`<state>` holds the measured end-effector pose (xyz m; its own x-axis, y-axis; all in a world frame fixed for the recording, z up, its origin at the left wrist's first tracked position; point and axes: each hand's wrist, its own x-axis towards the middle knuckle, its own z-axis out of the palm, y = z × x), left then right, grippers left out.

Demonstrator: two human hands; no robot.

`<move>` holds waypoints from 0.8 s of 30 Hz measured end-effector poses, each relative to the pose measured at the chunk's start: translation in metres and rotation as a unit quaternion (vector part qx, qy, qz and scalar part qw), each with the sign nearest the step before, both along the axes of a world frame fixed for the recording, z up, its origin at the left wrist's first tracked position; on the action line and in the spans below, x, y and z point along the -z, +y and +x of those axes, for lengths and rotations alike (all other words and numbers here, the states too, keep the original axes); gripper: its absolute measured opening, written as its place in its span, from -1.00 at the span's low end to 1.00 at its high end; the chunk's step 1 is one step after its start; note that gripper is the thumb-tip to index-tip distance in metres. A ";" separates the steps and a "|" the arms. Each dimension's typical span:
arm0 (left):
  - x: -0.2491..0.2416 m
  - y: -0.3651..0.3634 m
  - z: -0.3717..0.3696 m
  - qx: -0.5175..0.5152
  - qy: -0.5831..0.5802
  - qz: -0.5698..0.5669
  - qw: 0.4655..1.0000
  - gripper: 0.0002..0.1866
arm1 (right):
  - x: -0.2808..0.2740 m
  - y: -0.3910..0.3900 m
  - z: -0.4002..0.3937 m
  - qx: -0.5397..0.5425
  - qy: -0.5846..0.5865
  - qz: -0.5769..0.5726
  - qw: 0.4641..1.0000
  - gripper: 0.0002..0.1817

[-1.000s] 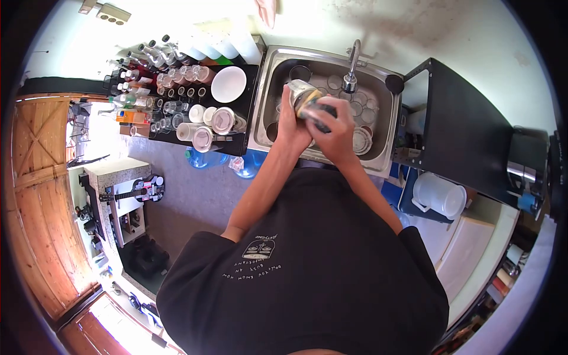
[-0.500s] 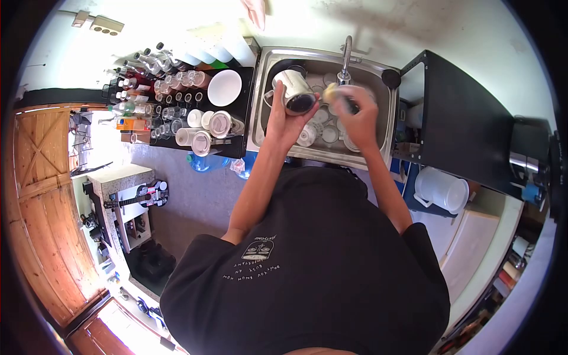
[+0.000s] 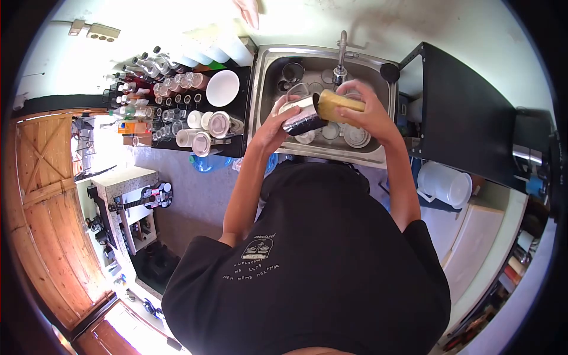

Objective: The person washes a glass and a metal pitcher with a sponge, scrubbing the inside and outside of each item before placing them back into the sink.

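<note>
2 hands [image 3: 269, 127] [image 3: 370, 115] hide most of a metal cup [image 3: 300, 118] and sponge [image 3: 337, 103].

Metal cup [image 3: 302, 116] and sponge [image 3: 338, 105] over sink [image 3: 263, 89]

The sponge [image 3: 339, 102] seemingly hides the metal cup's [image 3: 302, 116] mouth.

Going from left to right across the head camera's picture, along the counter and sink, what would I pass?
Bottles → white bowl → left hand → metal cup → yellow sponge → right hand → black shelf → white jug.
</note>
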<state>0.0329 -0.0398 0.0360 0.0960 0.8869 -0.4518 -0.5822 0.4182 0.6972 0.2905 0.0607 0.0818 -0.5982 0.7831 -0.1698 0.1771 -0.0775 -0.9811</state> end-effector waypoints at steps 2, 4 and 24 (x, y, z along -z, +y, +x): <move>0.002 0.002 0.001 0.015 0.019 0.005 1.000 -0.47 | -0.004 0.003 0.000 -0.053 -0.030 0.016 0.998 -0.46; -0.003 0.005 0.006 0.015 0.052 0.000 0.999 -0.54 | -0.005 0.003 -0.001 -0.104 -0.019 0.020 0.994 -0.49; -0.036 0.022 0.065 0.020 0.271 0.165 0.948 -0.57 | 0.064 -0.019 0.032 -0.113 0.307 -0.419 0.847 -0.69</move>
